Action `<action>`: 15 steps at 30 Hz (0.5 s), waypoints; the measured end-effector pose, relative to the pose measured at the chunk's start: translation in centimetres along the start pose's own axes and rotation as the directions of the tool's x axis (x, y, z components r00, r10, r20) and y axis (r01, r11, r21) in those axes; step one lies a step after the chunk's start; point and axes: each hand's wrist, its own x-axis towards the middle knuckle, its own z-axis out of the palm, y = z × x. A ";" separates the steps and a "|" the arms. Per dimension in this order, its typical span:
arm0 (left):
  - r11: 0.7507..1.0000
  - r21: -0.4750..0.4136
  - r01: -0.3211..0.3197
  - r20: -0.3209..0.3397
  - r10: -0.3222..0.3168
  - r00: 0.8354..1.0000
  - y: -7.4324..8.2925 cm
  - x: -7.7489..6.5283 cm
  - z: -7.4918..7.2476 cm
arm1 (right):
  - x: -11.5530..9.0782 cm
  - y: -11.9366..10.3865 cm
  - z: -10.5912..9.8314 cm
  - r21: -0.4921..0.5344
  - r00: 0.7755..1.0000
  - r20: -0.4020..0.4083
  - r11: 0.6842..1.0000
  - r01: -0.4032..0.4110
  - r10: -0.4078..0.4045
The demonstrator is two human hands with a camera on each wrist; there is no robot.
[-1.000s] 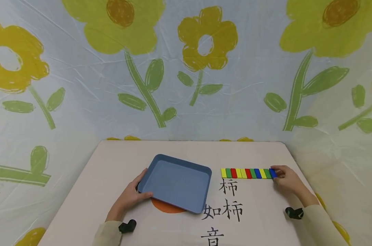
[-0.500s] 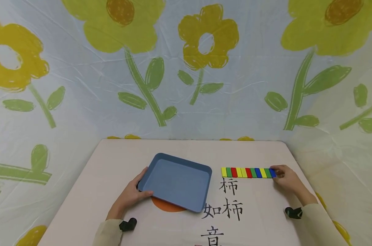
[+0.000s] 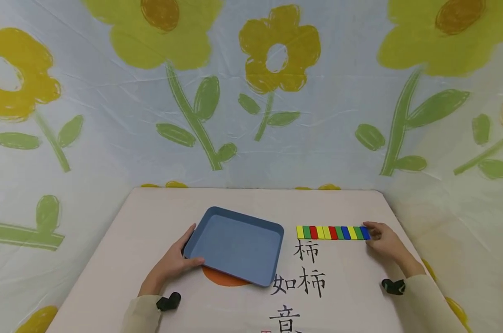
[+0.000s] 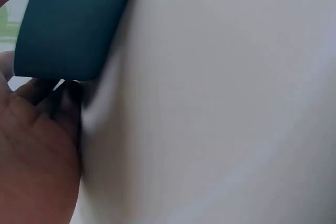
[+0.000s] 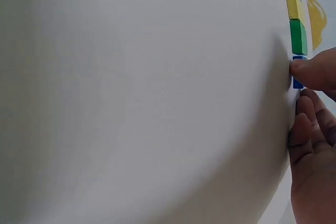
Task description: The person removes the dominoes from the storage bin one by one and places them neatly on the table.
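A blue rectangular tray (image 3: 235,245) lies at a slant on the table, with nothing in it. My left hand (image 3: 170,266) grips its left corner, thumb (image 3: 194,262) over the near rim and fingers along the left side. In the left wrist view the tray wall (image 4: 68,24) sits in that hand. To the right, a straight row of coloured blocks (image 3: 328,232) in yellow, green, red and blue runs sideways. My right hand (image 3: 388,243) pinches the blue block (image 5: 297,77) at the row's right end, which lines up against a green block (image 5: 298,38).
Black written characters (image 3: 309,282) are printed on the pale tabletop (image 3: 351,296) below the row. An orange round print (image 3: 222,276) shows partly from under the tray. A flowered cloth (image 3: 326,115) hangs behind and along both sides.
The blue end block, slightly askew a second ago, has shifted left into line with the row under my right hand. The tray and left hand stay put; the head view has drifted slightly.
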 end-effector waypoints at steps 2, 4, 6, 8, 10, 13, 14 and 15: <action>1.000 0.021 -0.005 0.006 0.005 1.000 0.2 0.1 -0.3 | 0.0 -0.2 0.0 0.008 1.000 0.014 1.000 -0.002 0.002; 0.999 0.039 -0.011 0.006 0.010 1.000 0.4 0.1 -0.6 | -0.1 -0.4 0.0 0.002 1.000 0.013 1.000 -0.011 0.011; 0.999 0.043 -0.025 0.003 0.025 1.000 0.4 0.0 -0.8 | -0.4 -0.6 0.0 -0.011 1.000 -0.003 1.000 -0.007 0.007; 0.999 0.035 -0.032 -0.009 0.032 0.999 0.4 -0.1 -1.2 | -0.6 -0.9 0.0 -0.035 1.000 -0.024 0.999 0.005 -0.006; 0.999 0.038 -0.038 -0.030 0.039 0.999 0.3 -0.3 -1.6 | -0.8 -1.2 0.0 -0.061 0.999 -0.044 0.998 0.029 -0.032; 0.995 0.097 -0.039 -0.057 0.044 0.997 0.2 -0.6 -2.2 | -1.1 -2.1 -0.2 -0.093 0.996 -0.059 0.994 0.054 -0.059; 0.990 0.135 -0.036 -0.067 0.046 0.997 0.3 -0.7 -2.5 | -1.2 -2.5 -0.3 -0.098 0.996 -0.062 0.993 0.057 -0.063; 0.984 0.174 -0.034 -0.075 0.048 0.996 0.3 -0.8 -2.7 | -1.3 -2.8 -0.4 -0.105 0.996 -0.064 0.993 0.057 -0.064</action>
